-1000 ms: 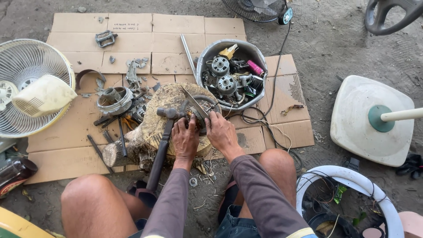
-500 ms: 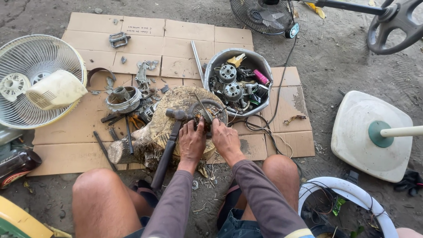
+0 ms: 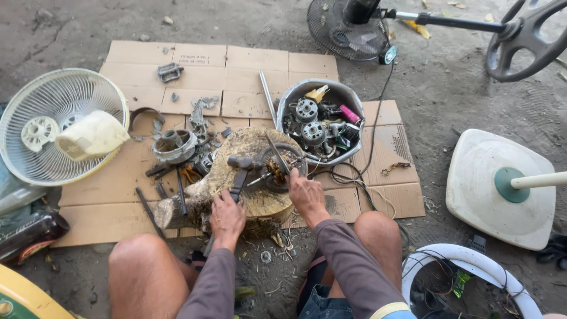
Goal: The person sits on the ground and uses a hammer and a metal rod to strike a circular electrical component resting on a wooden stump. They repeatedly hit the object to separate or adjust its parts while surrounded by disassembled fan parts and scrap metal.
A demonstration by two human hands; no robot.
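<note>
Flattened cardboard covers the ground, and in the middle of it sits a tree stump serving as the bench. Far left lies a white fan guard with a cream housing resting on it; far right stands a white fan base. Just beyond the stump, a metal bowl brims with small motors and scrap parts.

Down on the stump top, a round motor stator with copper windings lies near the right edge. The left hand comes in from the near side, forearm straight, fingers clenched around the handle of a hammer, whose dark head rests on the stump just left of the stator. The right hand reaches in beside it, wrist bent, gripping a thin screwdriver that slants across the stator, tip pointing away.

Loose metal pieces crowd the cardboard left of the stump.
</note>
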